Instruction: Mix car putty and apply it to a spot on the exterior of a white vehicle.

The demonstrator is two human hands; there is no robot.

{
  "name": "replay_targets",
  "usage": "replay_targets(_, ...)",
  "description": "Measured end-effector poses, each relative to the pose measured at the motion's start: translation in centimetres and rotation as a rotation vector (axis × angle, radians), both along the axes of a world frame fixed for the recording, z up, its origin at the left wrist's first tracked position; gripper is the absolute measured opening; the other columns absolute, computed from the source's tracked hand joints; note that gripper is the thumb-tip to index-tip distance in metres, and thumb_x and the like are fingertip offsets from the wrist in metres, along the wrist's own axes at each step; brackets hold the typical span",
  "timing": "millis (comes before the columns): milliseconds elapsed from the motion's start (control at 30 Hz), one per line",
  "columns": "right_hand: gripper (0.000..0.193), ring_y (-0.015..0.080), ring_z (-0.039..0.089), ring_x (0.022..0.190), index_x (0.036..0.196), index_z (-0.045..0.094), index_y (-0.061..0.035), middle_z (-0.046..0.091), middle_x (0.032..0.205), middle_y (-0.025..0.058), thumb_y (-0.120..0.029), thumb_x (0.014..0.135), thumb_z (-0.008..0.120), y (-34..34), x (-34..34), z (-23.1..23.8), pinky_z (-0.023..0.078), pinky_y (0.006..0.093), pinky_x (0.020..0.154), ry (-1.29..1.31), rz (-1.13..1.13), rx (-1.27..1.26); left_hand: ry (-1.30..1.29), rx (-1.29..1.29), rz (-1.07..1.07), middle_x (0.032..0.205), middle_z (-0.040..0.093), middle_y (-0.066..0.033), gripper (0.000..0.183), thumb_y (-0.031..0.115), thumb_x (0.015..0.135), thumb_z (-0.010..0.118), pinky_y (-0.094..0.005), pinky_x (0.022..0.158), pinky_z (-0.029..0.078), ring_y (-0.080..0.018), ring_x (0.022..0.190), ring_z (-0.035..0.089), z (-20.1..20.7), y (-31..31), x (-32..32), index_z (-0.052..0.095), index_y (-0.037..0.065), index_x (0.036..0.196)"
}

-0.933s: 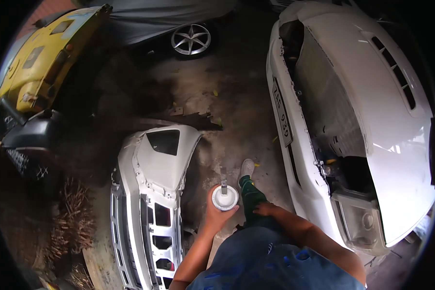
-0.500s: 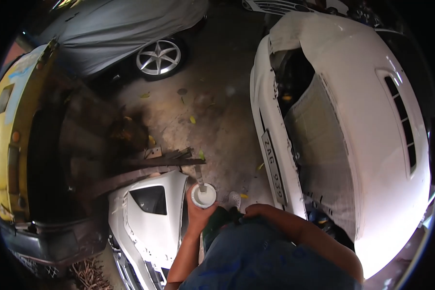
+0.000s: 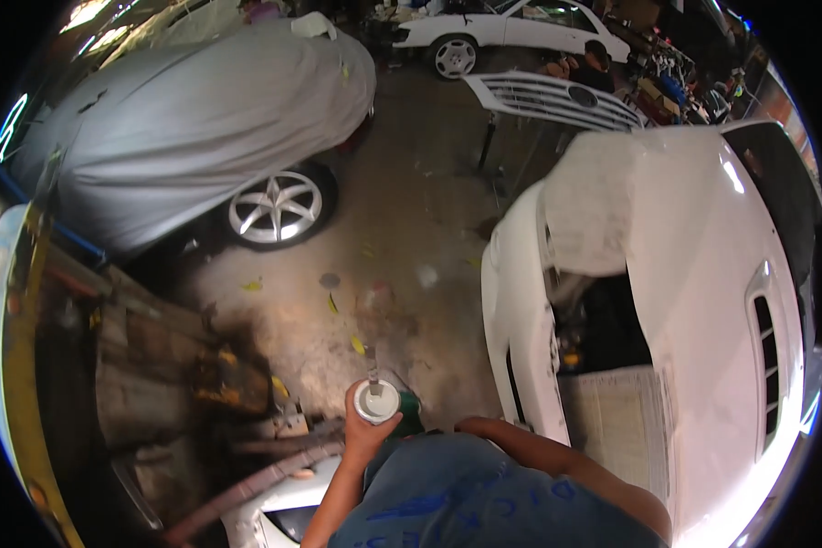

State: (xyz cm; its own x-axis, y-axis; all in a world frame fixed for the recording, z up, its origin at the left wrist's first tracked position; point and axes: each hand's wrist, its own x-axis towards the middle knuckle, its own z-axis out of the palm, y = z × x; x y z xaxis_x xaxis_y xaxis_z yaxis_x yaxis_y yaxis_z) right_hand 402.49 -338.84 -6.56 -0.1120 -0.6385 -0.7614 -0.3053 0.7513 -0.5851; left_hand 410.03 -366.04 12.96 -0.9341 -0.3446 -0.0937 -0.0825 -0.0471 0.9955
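My left hand [image 3: 362, 437] is wrapped round a small white cup [image 3: 395, 403] in front of my body. Pale, creamy stuff lies inside it. A flat spatula [image 3: 373, 369] stands in the cup, its upper end sticking out past the far rim. Close against my waist is my right hand [image 3: 470, 425], its fingers hidden by the shirt [image 3: 466, 484], so what it holds, if anything, does not show.
A white car [image 3: 703, 274] with its front partly stripped stands at my right. A grey-covered car [image 3: 210, 119] is at far left. Wood scraps [image 3: 292, 425] and a white bumper [image 3: 274, 502] lie near left. A person [image 3: 596, 68] sits far back by a grille [image 3: 562, 99].
The view has tilted up, bringing the far white car and the seated person into sight. My left hand still holds the cup; my right hand stays by my waist.
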Motion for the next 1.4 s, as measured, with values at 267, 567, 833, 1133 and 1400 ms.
replay_targets(267,0.046,0.0394,0.063,0.107,0.107,0.067,-0.0004,0.067,0.11,0.0229,-0.044,0.093,0.06,-7.2,-18.9,8.0,0.048,0.0489,0.092,0.316,-0.54,-0.132,0.116,-0.038,-0.257,0.125,0.054,-0.0085,0.088,-0.004,0.071,0.082,-0.0346,0.102,0.047,-0.0192,0.117,0.057,4.3,-9.0,-24.5,0.033,0.008,0.142)
replay_targets(567,0.048,0.0398,0.065,0.106,0.109,0.069,-0.0029,0.068,0.111,0.0241,-0.046,0.093,0.059,-10.8,-35.3,4.0,0.05,0.0489,0.093,0.352,-0.853,-0.13,0.182,-0.007,-0.366,0.136,0.051,-0.0102,0.089,-0.006,0.068,0.08,-0.0366,0.102,0.048,-0.0213,0.122,0.054,8.4,-11.1,-48.8,0.034,0.007,0.143)
replay_targets(833,0.048,0.0411,0.065,0.108,0.116,0.069,-0.0016,0.068,0.115,0.0249,-0.04,0.088,0.06,-14.5,-50.0,-0.6,0.05,0.0495,0.094,0.271,-0.809,0.092,0.309,-0.265,-0.637,0.145,0.043,-0.0118,0.092,-0.005,0.064,0.077,-0.0389,0.105,0.047,-0.0248,0.126,0.051,7.1,-13.4,-63.9,0.032,0.007,0.144)
replay_targets(1133,0.056,0.0381,0.059,0.124,0.126,0.067,-0.0062,0.064,0.13,0.0208,-0.046,0.088,0.058,-25.8,-43.3,1.2,0.044,0.0503,0.107,-0.007,-1.507,0.145,0.454,-0.255,-1.415,0.151,0.037,-0.0133,0.098,-0.011,0.064,0.077,-0.0407,0.107,0.046,-0.0276,0.13,0.049,5.1,-12.7,-73.2,0.027,0.007,0.147)
replay_targets(1400,0.059,0.0414,0.038,0.143,0.147,0.05,-0.0144,0.04,0.156,0.0157,-0.042,0.095,0.052,-39.2,-33.0,3.7,0.031,0.0657,0.112,-0.409,-2.274,0.376,0.523,-0.156,-2.165,0.151,0.037,-0.0196,0.098,0.001,0.07,0.085,-0.0416,0.107,0.045,-0.0291,0.13,0.049,4.3,-9.6,-66.6,0.024,0.005,0.146)
